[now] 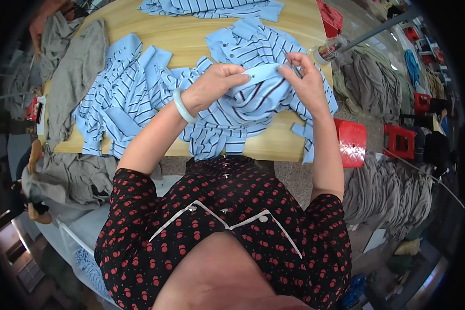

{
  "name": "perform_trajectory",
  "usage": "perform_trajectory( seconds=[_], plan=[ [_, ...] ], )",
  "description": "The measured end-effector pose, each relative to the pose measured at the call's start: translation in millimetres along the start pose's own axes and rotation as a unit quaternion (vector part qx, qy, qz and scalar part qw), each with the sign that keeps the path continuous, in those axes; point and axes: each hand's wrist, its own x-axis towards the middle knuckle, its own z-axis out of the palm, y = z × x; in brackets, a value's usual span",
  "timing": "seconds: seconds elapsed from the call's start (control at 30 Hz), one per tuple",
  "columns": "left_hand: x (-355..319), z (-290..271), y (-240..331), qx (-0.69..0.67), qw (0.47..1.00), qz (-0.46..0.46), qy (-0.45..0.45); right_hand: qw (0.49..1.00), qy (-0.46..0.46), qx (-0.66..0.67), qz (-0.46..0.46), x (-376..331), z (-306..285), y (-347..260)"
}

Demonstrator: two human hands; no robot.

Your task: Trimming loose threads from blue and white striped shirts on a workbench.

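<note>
A light blue shirt (243, 111) with dark and white stripes lies bunched on the wooden table (274, 150) before me. My left hand (219, 82), with a pale green bangle at its wrist, pinches one end of a plain light blue band (266, 75) of this shirt; a small dark button or hole shows beside the thumb. At the band's other end, my right hand (307, 82) closes thumb and fingers on the cloth. Something small and dark shows by its fingers, too unclear to name. Another striped shirt (121, 95) is spread to the left.
More striped shirts (212, 8) lie at the table's far edge. Grey-brown cloth (80, 72) drapes over its left side. A clear jar (329, 50) stands near the right edge, beside a metal pole (380, 33). A red stool (351, 142) and heaps of grey garments (385, 194) are at right.
</note>
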Motion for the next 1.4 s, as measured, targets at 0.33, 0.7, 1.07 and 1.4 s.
perform_trajectory(
  seconds=[0.33,0.7,1.07,1.4],
  plan=[
    [5,2,-3,-0.048,0.998,0.013,0.036,0.963,0.024,-0.251,-0.099,-33,27,-4],
    [5,10,-8,-0.03,0.999,0.011,0.031,0.974,0.04,-0.213,-0.063,-34,32,3],
    [10,7,-6,-0.015,1.0,0.0,-0.012,0.975,0.091,-0.185,-0.076,-32,32,10],
    [20,0,-14,0.1,0.983,0.027,-0.15,0.998,-0.054,0.04,0.013,-24,23,17]
  ],
)
